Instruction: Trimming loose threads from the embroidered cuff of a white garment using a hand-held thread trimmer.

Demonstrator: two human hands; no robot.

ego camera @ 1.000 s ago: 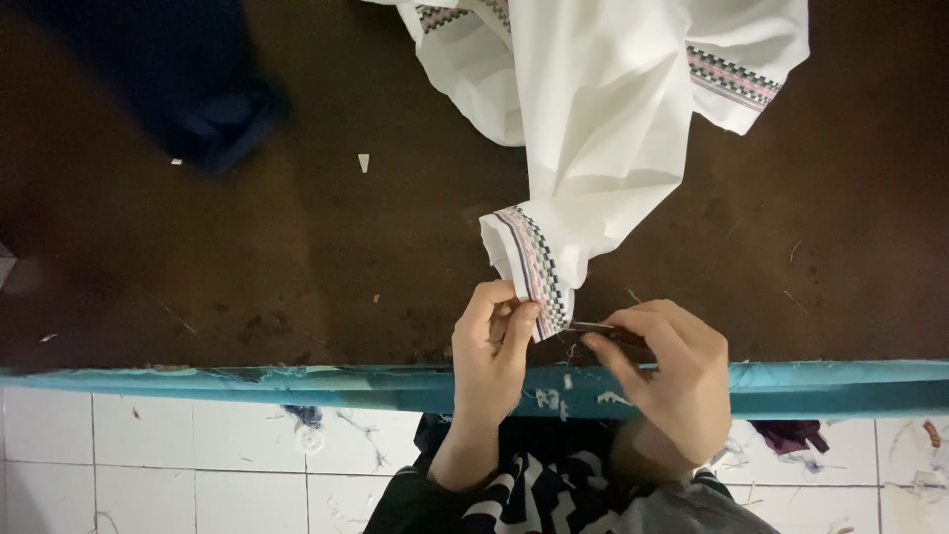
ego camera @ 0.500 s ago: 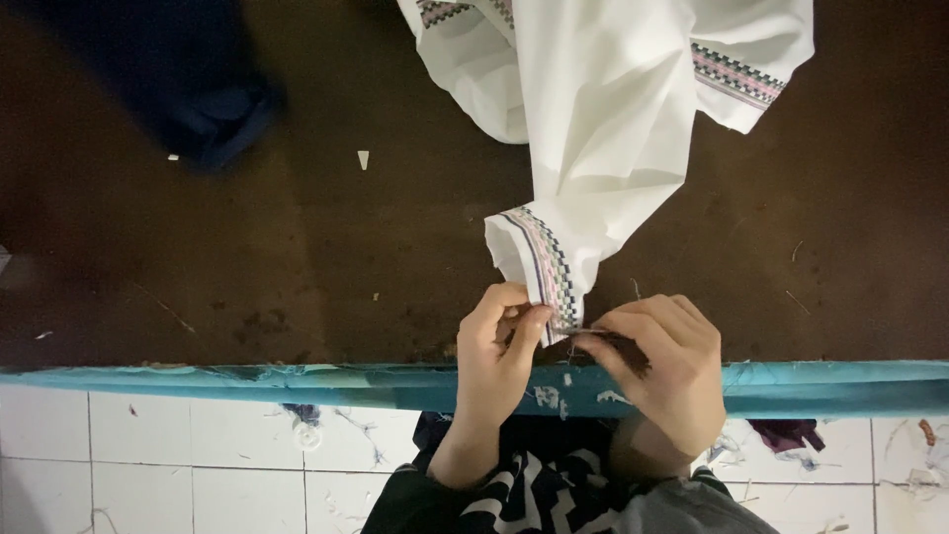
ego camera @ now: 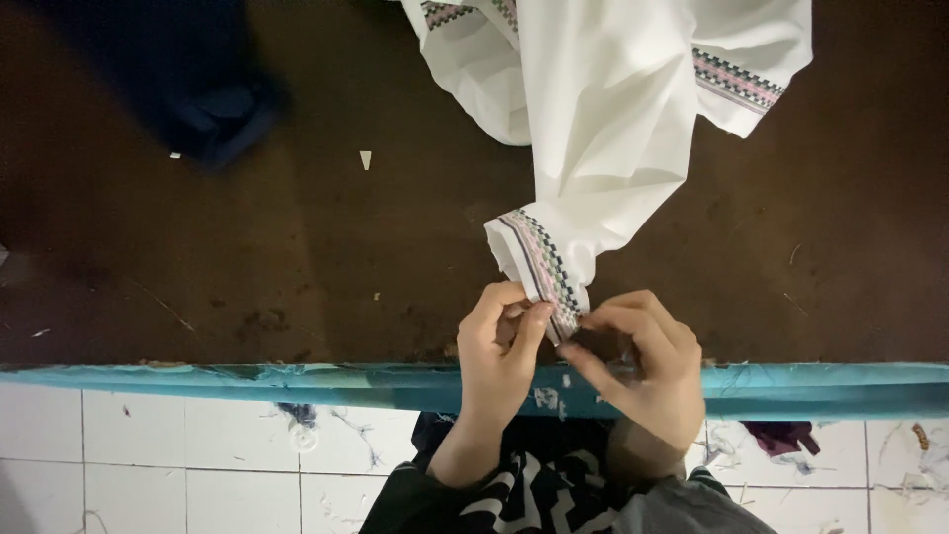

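– Left hand?
– My left hand pinches the patterned cuff of the white garment, fingers curled, thumb pressed to the band.
– Right?
– My right hand is nearly closed round a small dark tool, kind unclear, forefinger meeting the cuff's end. Both hands rest at the brown table's teal edge.

White garment blocks far right; dark blue cloth far left; bare brown tabletop between.
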